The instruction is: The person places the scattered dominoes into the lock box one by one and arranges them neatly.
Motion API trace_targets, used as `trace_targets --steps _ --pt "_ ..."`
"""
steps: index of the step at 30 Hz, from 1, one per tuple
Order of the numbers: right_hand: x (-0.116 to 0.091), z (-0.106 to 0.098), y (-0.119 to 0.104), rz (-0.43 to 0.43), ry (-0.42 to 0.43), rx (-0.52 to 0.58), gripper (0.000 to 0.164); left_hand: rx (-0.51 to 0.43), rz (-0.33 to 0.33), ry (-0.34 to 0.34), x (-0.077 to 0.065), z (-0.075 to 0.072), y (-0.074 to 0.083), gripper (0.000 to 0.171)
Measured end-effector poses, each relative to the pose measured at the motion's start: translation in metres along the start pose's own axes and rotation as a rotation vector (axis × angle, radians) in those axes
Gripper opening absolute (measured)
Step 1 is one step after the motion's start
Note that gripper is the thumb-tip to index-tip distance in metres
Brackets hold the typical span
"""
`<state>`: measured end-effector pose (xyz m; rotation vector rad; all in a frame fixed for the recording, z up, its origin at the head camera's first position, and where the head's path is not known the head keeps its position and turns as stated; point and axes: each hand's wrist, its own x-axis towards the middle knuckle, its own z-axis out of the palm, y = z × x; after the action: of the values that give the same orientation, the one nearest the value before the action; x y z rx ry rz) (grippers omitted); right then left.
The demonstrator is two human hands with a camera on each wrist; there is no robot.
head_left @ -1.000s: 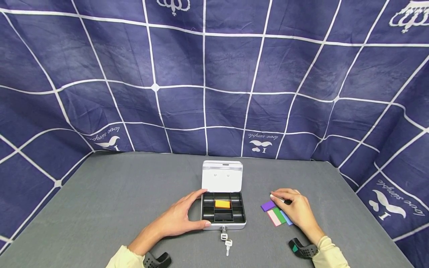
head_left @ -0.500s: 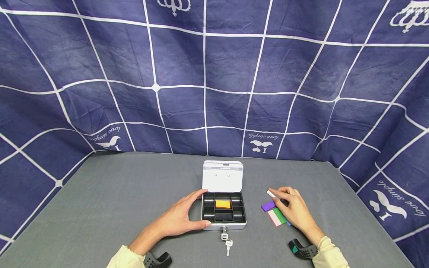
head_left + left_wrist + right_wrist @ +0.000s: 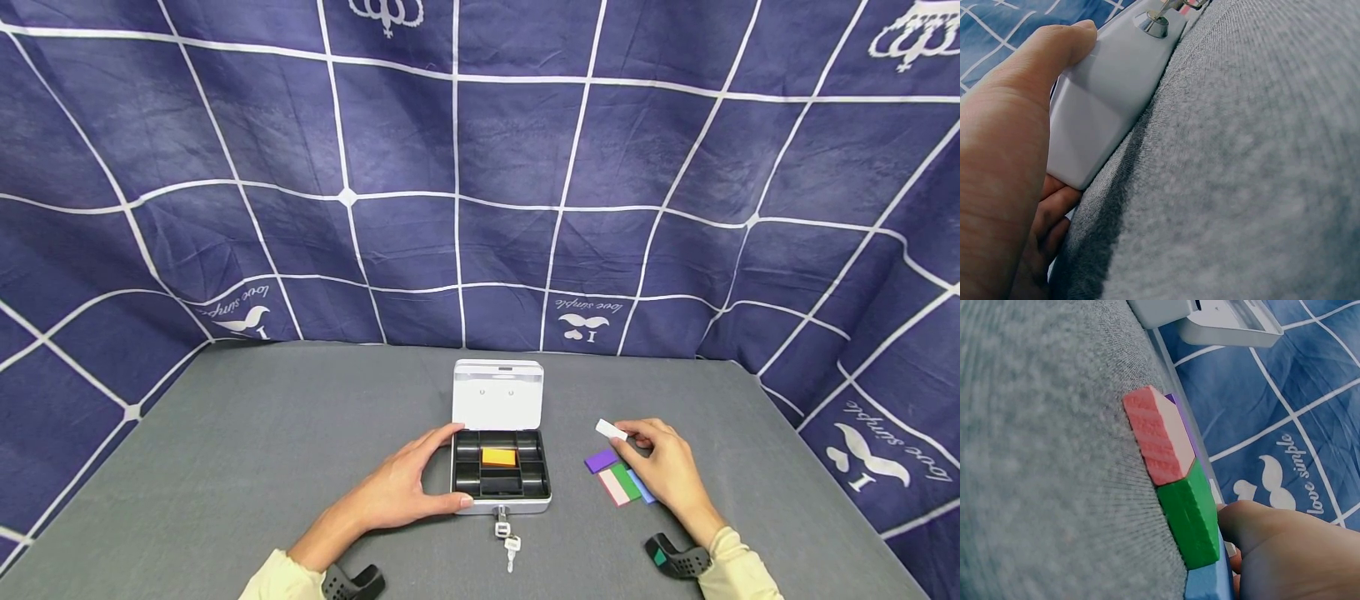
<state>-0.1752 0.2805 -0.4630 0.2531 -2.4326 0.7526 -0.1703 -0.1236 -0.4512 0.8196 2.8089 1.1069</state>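
Observation:
My left hand (image 3: 405, 492) grips the left side of a small white cash box (image 3: 501, 507), thumb at the front corner and fingers at the back. The left wrist view shows the thumb on top of the cash box (image 3: 1104, 94) and curled fingers at its side. My right hand (image 3: 667, 471) pinches a white rectangular block (image 3: 611, 429) between thumb and fingers. Just below it lie a purple block (image 3: 601, 461), a pink block (image 3: 615, 487), a green block (image 3: 626, 482) and a blue block (image 3: 641, 487). Inside the box's black tray (image 3: 501, 485) sits a yellow-orange block (image 3: 498, 457).
The box lid (image 3: 497, 396) stands raised at the back. Keys (image 3: 512, 550) hang from the front lock (image 3: 502, 521). A grey cloth (image 3: 300, 417) covers the table, and a blue curtain (image 3: 405, 242) with white lines rises behind it.
My right fingers have shifted slightly along the white block, so more of it shows, sticking out to the left. The left hand and the box have stayed put.

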Motion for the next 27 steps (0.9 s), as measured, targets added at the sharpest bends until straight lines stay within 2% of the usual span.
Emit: trace_targets --steps 9,18,27 --pt "0.0009 0.0001 0.0016 0.006 0.008 -0.011 0.022 -0.001 -0.006 -0.002 0.0008 -0.0002 0.0004 0.094" --pt "0.0021 -0.0003 0.0004 0.028 0.013 0.038 0.020 0.004 -0.007 -0.001 0.0010 0.0002 0.0003 0.093" --pt "0.0022 0.0012 -0.0011 0.000 0.033 0.069 0.019 0.009 -0.001 0.011 -0.0002 0.0029 -0.0015 0.092"
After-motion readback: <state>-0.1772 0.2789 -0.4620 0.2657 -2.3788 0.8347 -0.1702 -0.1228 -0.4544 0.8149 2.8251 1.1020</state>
